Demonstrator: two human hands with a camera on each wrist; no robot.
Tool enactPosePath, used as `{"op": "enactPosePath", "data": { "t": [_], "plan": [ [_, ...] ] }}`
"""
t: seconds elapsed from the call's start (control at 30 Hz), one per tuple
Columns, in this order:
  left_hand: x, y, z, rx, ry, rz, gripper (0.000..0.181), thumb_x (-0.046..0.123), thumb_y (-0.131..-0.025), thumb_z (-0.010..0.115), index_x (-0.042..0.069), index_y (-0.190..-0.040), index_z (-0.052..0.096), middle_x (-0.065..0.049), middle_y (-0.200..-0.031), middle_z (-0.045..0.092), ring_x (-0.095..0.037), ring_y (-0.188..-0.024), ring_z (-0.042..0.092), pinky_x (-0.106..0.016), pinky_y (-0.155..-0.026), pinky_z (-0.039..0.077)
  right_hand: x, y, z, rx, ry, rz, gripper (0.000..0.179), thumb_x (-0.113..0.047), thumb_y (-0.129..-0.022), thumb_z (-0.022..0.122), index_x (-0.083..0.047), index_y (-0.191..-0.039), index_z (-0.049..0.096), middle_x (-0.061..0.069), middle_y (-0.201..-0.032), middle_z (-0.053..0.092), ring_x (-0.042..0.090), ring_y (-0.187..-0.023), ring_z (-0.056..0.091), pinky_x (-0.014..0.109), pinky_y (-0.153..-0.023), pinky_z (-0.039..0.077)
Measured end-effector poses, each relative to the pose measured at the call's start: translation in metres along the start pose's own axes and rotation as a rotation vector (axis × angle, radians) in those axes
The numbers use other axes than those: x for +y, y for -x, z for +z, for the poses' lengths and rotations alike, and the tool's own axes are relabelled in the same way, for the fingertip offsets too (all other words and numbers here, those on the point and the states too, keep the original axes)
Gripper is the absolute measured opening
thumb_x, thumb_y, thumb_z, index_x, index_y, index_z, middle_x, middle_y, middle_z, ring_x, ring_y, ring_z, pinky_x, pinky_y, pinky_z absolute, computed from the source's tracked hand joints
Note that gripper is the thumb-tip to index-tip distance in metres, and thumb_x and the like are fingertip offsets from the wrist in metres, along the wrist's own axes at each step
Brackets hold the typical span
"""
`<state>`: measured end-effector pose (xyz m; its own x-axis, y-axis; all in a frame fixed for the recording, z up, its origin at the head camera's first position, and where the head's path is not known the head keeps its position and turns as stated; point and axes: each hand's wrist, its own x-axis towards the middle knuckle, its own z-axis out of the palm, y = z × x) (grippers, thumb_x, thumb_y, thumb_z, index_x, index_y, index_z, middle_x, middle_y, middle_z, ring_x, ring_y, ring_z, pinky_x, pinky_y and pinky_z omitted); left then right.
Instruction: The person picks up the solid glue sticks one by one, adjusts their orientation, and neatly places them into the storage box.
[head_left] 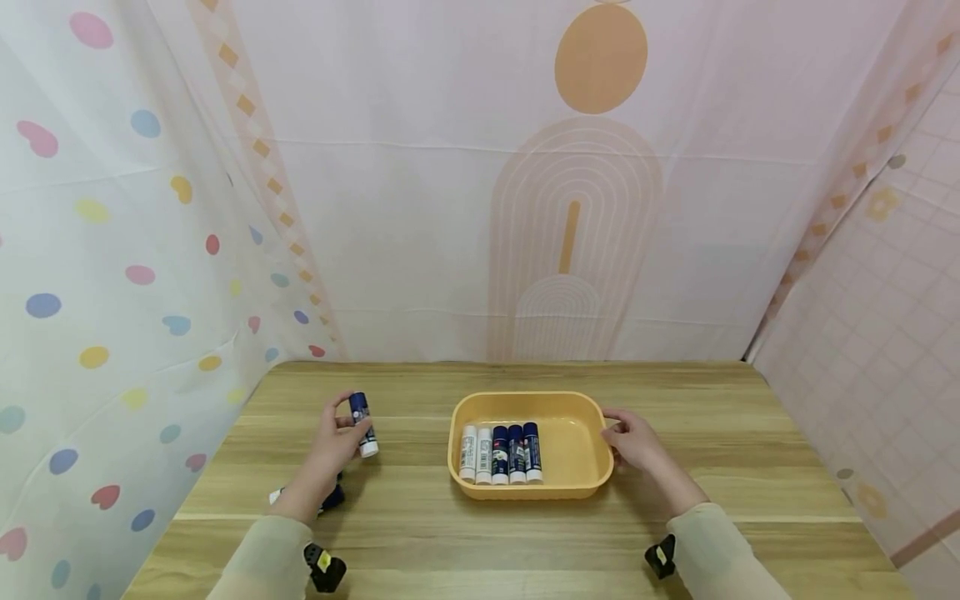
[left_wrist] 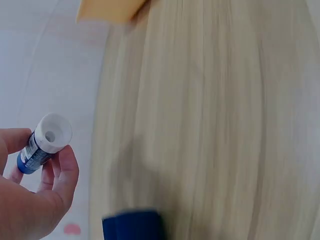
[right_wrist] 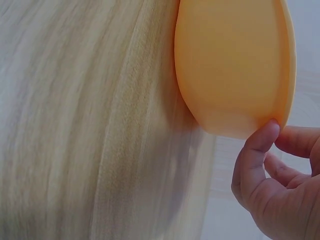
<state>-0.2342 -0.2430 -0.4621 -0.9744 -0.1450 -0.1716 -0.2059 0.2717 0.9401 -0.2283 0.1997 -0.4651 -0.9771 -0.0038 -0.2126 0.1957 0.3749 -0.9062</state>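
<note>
My left hand [head_left: 335, 437] holds a glue stick [head_left: 361, 423] above the left part of the table, its dark blue cap up and its white base down. In the left wrist view the hollow underside of the white base faces the camera, with thumb and fingers round the barrel. My right hand [head_left: 634, 440] pinches the right rim of a yellow tray [head_left: 577, 492]. Inside the tray's left half, two white glue sticks [head_left: 476, 454] and three dark blue glue sticks [head_left: 516, 454] lie side by side, white ends toward me.
Dark blue and white items [head_left: 332, 498] lie on the wooden table [head_left: 420, 550] under my left forearm, partly hidden by it. Patterned cloth [head_left: 420, 250] hangs behind the table and along both sides. A black wrist device [head_left: 325, 568] sits at each sleeve.
</note>
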Motion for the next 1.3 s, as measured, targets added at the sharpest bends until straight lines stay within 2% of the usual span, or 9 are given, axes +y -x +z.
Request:
{"op": "enactPosePath", "data": {
  "t": [0.27,0.37,0.6,0.8,0.93,1.0,1.13,1.3],
  "plan": [
    [0.020,0.010,0.039,-0.098,0.057,0.041,0.063,0.011,-0.098,0.050,0.019,-0.149,0.015,-0.019,-0.117,0.037,-0.024,-0.091,0.056,-0.035,-0.069,0.054,-0.001,0.000,0.001,-0.001,-0.006,0.010,0.043,-0.001,-0.093,0.050,0.004,-0.136,0.044,0.010,-0.086,0.052,0.014,-0.063,0.051,0.031,-0.058,0.048],
    [0.028,0.011,0.054,-0.112,0.070,0.047,0.062,0.010,-0.097,0.051,0.019,-0.148,0.018,-0.019,-0.116,0.038,-0.025,-0.090,0.057,-0.036,-0.068,0.055,-0.002,0.001,0.001,0.003,-0.002,0.004,0.043,-0.001,-0.093,0.050,0.005,-0.135,0.044,0.009,-0.086,0.052,0.014,-0.062,0.051,0.030,-0.058,0.049],
    [0.047,0.016,0.096,-0.094,0.130,0.050,0.060,0.007,-0.095,0.054,0.017,-0.146,0.023,-0.019,-0.112,0.041,-0.025,-0.087,0.057,-0.038,-0.069,0.055,-0.002,0.002,0.001,0.003,0.004,-0.012,0.043,0.000,-0.093,0.051,0.006,-0.135,0.044,0.012,-0.086,0.054,0.015,-0.062,0.051,0.031,-0.058,0.049],
    [0.059,0.026,0.135,-0.053,0.168,0.086,0.057,0.008,-0.094,0.055,0.018,-0.142,0.026,-0.018,-0.109,0.046,-0.022,-0.080,0.058,-0.033,-0.062,0.054,-0.002,0.002,0.001,0.006,0.011,-0.014,0.043,0.000,-0.092,0.051,0.007,-0.134,0.044,0.010,-0.085,0.053,0.014,-0.063,0.051,0.030,-0.058,0.048],
    [0.062,0.035,0.160,-0.036,0.202,0.132,0.057,0.007,-0.092,0.057,0.019,-0.139,0.028,-0.017,-0.110,0.048,-0.020,-0.079,0.057,-0.031,-0.060,0.052,-0.003,0.002,0.001,0.004,0.012,-0.014,0.044,0.000,-0.092,0.051,0.007,-0.135,0.043,0.011,-0.085,0.054,0.015,-0.063,0.051,0.029,-0.057,0.048],
    [0.062,0.040,0.173,-0.028,0.187,0.173,0.057,0.007,-0.091,0.058,0.019,-0.138,0.030,-0.017,-0.108,0.049,-0.019,-0.079,0.057,-0.031,-0.059,0.052,-0.003,0.002,0.001,0.002,0.010,-0.012,0.044,0.000,-0.093,0.051,0.007,-0.135,0.043,0.011,-0.086,0.054,0.015,-0.063,0.052,0.029,-0.057,0.048],
    [0.058,0.049,0.195,-0.035,0.100,0.288,0.055,0.005,-0.089,0.062,0.017,-0.135,0.034,-0.014,-0.103,0.051,-0.017,-0.079,0.058,-0.029,-0.060,0.051,-0.002,0.002,0.002,0.000,0.012,-0.009,0.043,-0.001,-0.093,0.051,0.006,-0.135,0.043,0.011,-0.085,0.053,0.014,-0.063,0.051,0.029,-0.057,0.048],
    [0.053,0.059,0.217,-0.083,-0.006,0.409,0.053,0.002,-0.085,0.066,0.013,-0.130,0.039,-0.012,-0.100,0.053,-0.017,-0.083,0.056,-0.025,-0.065,0.050,-0.002,0.002,0.003,-0.003,0.021,-0.021,0.043,-0.001,-0.093,0.051,0.007,-0.135,0.044,0.011,-0.084,0.053,0.014,-0.062,0.051,0.030,-0.058,0.049]
  ]
}}
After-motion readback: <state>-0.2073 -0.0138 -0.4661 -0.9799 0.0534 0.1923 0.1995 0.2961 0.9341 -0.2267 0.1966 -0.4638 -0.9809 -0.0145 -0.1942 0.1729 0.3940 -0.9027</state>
